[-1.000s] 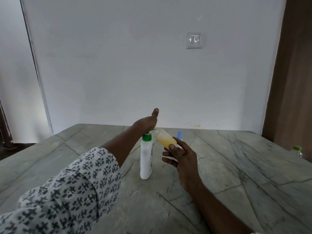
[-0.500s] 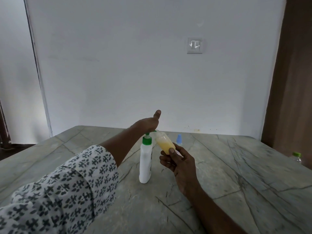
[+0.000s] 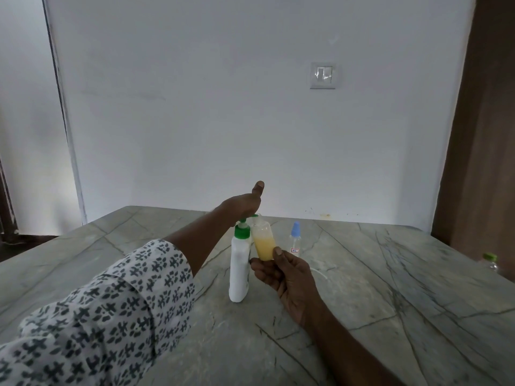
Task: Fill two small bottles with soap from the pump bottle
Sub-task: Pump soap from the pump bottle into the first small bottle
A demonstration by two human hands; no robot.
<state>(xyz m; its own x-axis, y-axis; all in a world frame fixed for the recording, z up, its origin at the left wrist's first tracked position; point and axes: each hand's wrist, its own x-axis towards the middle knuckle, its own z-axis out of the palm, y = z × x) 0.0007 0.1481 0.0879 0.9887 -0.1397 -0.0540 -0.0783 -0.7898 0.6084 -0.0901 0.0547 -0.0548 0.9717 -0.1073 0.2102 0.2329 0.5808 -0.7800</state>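
My left forearm (image 3: 200, 246) crosses the middle of the grey veined stone desk (image 3: 390, 288). My left hand (image 3: 242, 204) sits on top of the tall white pump bottle with the green collar (image 3: 239, 271), so the way over it is blocked. Just to its right, my right hand (image 3: 284, 274) holds the small clear bottle of yellow soap (image 3: 264, 242) up at the spout, filling that gap. Behind them, the small clear bottle with the blue cap (image 3: 295, 239) stands apart, near the white wall (image 3: 195, 121). Both sides of the desk lie open, save a green-capped clear bottle (image 3: 489, 260) at the far right edge.

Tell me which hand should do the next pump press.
Left. The left hand rests on top of the pump bottle, while the right hand holds the small bottle at its spout.
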